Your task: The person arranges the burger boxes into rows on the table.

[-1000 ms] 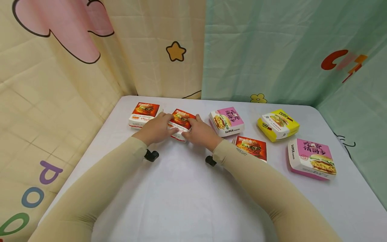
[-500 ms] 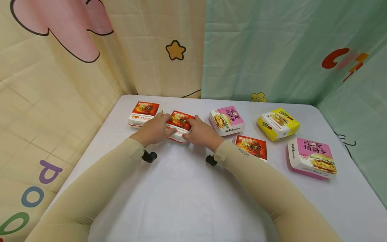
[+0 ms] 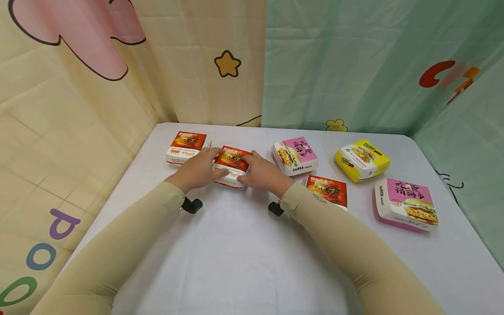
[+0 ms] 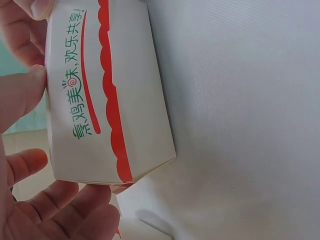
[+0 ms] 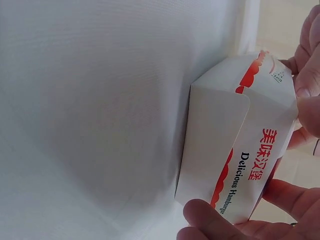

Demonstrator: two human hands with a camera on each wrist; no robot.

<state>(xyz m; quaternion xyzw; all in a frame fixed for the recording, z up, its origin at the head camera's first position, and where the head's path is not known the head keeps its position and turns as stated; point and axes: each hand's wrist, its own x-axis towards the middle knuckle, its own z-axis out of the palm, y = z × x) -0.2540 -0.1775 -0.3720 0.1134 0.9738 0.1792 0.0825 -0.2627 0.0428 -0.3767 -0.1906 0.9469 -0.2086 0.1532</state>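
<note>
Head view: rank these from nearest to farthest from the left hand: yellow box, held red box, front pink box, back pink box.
1. Held red box: gripped by the left hand.
2. Back pink box: right of the held box.
3. Yellow box: farther right.
4. Front pink box: farthest right, closer to the person than the yellow one.

"What is the held box (image 5: 215, 130) made of?"

"Folded paperboard, it seems: smooth, fairly matt white sides, crisp creased edges."

"And beneath it?"

"A tablecloth (image 3: 232, 258) of matt white fabric, its fine weave faintly visible up close."

"Anything else?"

"Curtains (image 3: 197, 65) of thin, softly creased cloth; sleeves (image 3: 334, 232) of matt, stretchy-looking fabric, wrinkled at the elbows; small black wrist pieces (image 3: 193, 205) resembling plastic."
</note>
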